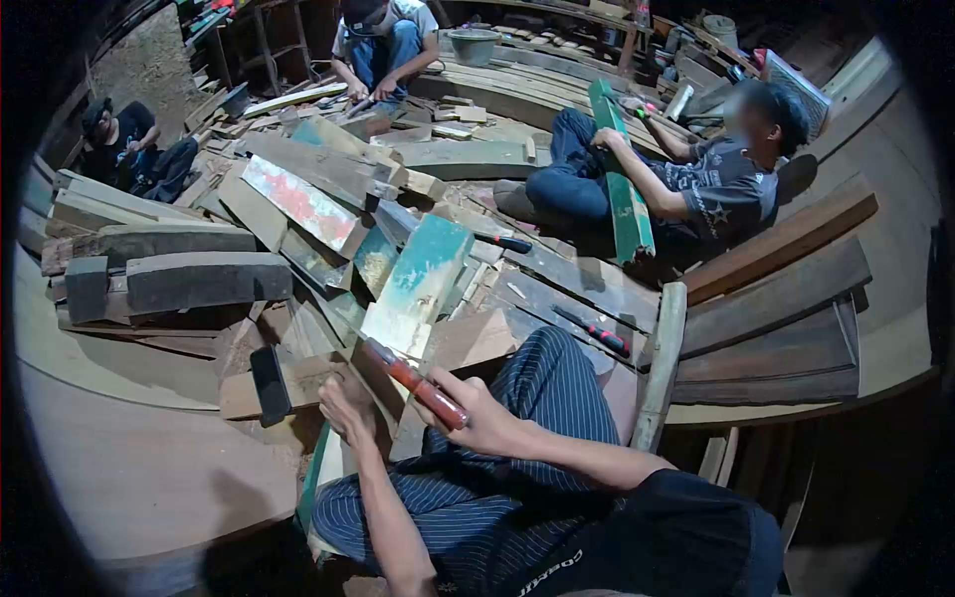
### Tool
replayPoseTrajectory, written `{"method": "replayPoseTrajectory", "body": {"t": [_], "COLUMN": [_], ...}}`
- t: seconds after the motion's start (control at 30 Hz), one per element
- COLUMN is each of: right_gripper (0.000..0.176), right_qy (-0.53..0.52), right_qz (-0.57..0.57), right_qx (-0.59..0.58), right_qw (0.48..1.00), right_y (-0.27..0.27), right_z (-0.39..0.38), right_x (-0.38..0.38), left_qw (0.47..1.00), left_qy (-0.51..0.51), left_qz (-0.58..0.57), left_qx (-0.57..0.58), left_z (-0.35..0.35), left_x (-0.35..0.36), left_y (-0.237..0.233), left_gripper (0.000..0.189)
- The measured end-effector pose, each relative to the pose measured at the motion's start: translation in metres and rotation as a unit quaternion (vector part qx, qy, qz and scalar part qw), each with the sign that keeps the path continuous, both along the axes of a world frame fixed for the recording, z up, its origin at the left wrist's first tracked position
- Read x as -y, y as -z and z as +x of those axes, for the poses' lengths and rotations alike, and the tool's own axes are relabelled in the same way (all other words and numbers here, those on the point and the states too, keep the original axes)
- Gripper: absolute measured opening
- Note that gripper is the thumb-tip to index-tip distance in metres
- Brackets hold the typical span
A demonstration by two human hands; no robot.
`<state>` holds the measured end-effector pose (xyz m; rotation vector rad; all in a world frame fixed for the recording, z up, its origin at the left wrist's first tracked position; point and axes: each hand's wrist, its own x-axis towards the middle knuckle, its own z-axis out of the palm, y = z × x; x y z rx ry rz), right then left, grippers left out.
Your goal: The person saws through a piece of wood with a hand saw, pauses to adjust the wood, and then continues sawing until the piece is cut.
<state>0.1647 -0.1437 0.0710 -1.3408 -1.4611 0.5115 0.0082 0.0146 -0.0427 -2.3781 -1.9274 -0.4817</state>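
Note:
My right hand (477, 413) is wrapped round the reddish-brown handle (438, 401) of a tool whose metal end points up and to the left. What kind of tool it is cannot be made out. Close to its left, my left hand (348, 406) is closed at the edge of a piece of wood (382, 383) in front of my crossed legs. A board with a green face (314, 476) slants down beside my left knee. Just beyond the hands lies a block with worn teal and white paint (423, 279). A dark phone (269, 383) rests on wood left of my left hand.
Wood offcuts (209, 282) are heaped ahead and to the left. Red-and-black-handled tools (602, 335) lie on boards at right, near a pale pole (662, 363). One person (716, 179) holds a green beam (622, 189); two more people sit farther back.

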Motion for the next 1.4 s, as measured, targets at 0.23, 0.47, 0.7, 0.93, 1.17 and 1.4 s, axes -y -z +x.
{"method": "replayPoseTrajectory", "body": {"t": [0.23, 0.47, 0.7, 0.93, 1.17, 1.4], "right_gripper": [0.037, 0.045, 0.038, 0.029, 0.030, 0.032], "right_qy": [-0.077, -0.070, -0.067, -0.032, -0.074, -0.102], "right_qz": [-0.044, -0.128, -0.119, -0.109, -0.097, -0.101], "right_qx": [-0.020, -0.014, -0.006, -0.050, -0.092, -0.116], "right_qw": [0.996, 0.989, 0.991, 0.992, 0.988, 0.983], "right_y": [-0.003, -0.056, -0.048, -0.039, -0.057, -0.061], "right_z": [0.002, 0.012, 0.026, 0.028, 0.027, 0.023], "right_x": [-0.002, 0.063, 0.122, 0.108, 0.082, 0.079], "left_qw": [0.998, 0.982, 0.975, 0.980, 0.977, 0.982], "left_qy": [-0.011, -0.092, -0.151, -0.137, -0.138, -0.104], "left_qz": [0.067, -0.049, -0.031, -0.034, -0.048, -0.039], "left_qx": [0.015, 0.158, 0.159, 0.141, 0.154, 0.149], "left_z": [-0.003, 0.015, 0.021, 0.014, 0.006, 0.001], "left_x": [0.000, 0.003, 0.003, -0.005, -0.012, -0.012], "left_y": [0.013, -0.023, -0.029, -0.011, -0.009, -0.011], "left_gripper": [0.025, 0.054, 0.059, 0.061, 0.065, 0.065]}}
